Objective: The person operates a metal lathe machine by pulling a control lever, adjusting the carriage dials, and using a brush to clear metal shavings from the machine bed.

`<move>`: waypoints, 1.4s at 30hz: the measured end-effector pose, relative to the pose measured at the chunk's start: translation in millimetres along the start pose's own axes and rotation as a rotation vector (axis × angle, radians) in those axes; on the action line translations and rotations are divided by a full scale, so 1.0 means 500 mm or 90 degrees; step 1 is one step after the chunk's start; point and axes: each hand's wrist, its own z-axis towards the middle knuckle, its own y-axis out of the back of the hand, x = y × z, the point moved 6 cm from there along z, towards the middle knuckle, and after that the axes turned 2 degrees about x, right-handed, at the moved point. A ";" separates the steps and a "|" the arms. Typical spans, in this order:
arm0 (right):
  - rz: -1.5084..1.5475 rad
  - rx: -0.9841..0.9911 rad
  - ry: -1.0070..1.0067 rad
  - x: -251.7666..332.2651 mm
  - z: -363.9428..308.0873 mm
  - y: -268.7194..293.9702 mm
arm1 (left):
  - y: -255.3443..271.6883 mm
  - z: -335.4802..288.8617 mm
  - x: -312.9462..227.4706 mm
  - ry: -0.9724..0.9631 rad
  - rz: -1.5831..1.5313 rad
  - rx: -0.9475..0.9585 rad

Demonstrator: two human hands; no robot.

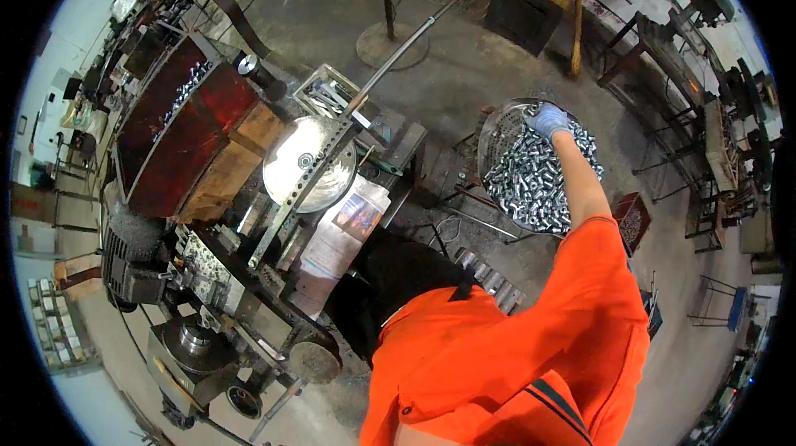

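Observation:
At the far rim of a round perforated metal pan (491, 138), my right hand (548, 121) in a pale blue-grey glove is down on a heap of small shiny metal fittings (524, 172). Its fingers look curled and pressed together among the fittings; what they hold, if anything, is too small to make out. My left hand is outside the picture. Left of me stands a machine with a bright round metal disc (290, 166), crossed by a long bar drilled with a row of holes (303, 185).
A red bin (191, 118) with more fittings stands at the left. Papers (336, 239) lie on the machine beside a tool tray (325, 91). A small reddish box (633, 220) stands right of the pan. Farther back are a broom (577, 36) and a dark cabinet (522, 11).

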 end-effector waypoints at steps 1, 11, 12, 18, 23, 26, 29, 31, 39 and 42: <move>-0.034 0.020 0.020 0.021 -0.009 0.007 | -0.008 -0.014 -0.012 -0.012 0.009 -0.002; -0.422 0.092 0.248 0.080 -0.007 -0.105 | -0.042 -0.063 -0.059 -0.056 0.037 -0.021; -0.419 0.102 0.264 0.082 0.003 -0.117 | -0.042 -0.064 -0.061 -0.058 0.037 -0.023; -0.386 0.143 0.278 0.078 0.014 -0.134 | -0.045 -0.065 -0.061 -0.066 0.045 -0.028; -0.409 0.160 0.332 0.095 0.016 -0.141 | -0.036 -0.068 -0.062 -0.073 0.040 -0.025; -0.326 0.117 0.267 0.122 -0.051 -0.060 | -0.039 -0.079 -0.058 -0.072 0.035 -0.035; -0.243 -0.023 0.287 0.120 -0.001 -0.089 | -0.050 -0.072 -0.066 -0.070 0.033 -0.032; -0.205 -0.033 0.302 0.132 0.005 -0.106 | -0.054 -0.073 -0.070 -0.072 0.035 -0.035; -0.175 0.127 0.328 0.198 -0.008 -0.187 | 0.056 0.037 0.044 -0.086 -0.045 -0.025; -0.077 0.101 0.280 0.176 -0.028 -0.155 | 0.037 0.038 0.037 -0.166 0.032 -0.030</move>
